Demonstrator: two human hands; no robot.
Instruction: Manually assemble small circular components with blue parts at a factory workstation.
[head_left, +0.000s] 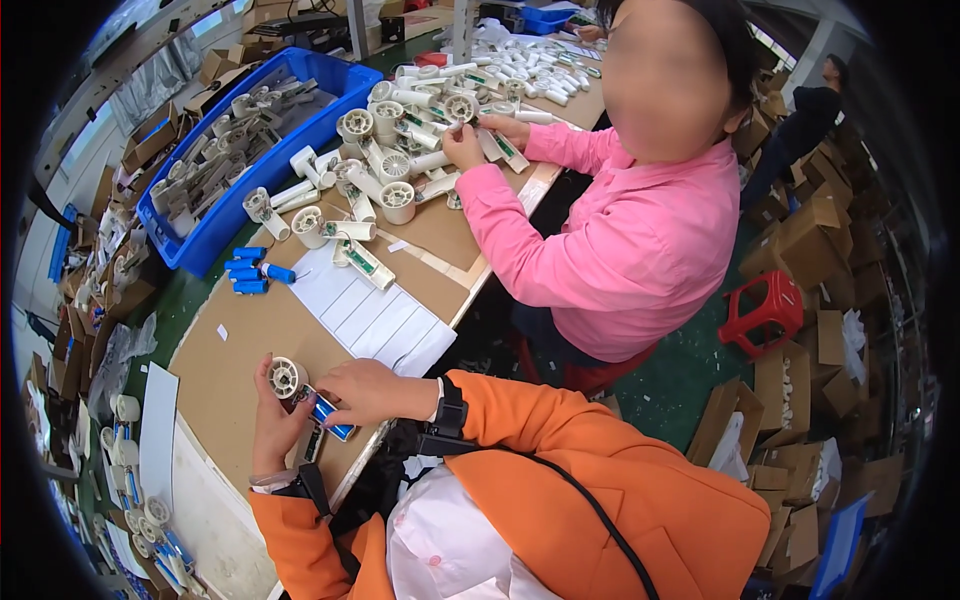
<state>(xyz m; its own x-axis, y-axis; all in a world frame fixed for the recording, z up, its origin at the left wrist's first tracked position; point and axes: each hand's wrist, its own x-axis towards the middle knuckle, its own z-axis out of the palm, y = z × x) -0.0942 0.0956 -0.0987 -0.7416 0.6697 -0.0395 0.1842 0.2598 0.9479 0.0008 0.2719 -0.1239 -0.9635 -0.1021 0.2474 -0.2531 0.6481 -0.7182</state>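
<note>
Over the near part of the brown table, my left hand (277, 428) is closed around a white handheld fan housing (285, 376) with a round, spoked head. A blue battery (334, 418) shows at the handle of this housing. My right hand (362, 392) reaches across from the right, its fingers closed at the battery; the exact fingertip contact is partly hidden. Farther up the table lie several loose blue batteries (247, 271), next to a white lined paper sheet (383, 322).
Many white fan housings (396, 200) are heaped at the far side. A blue bin (190, 252) of white parts stands at left. Across the table corner, a co-worker in a pink sleeve (505, 225) handles a housing. A red stool (762, 312) and cardboard boxes (812, 250) stand right.
</note>
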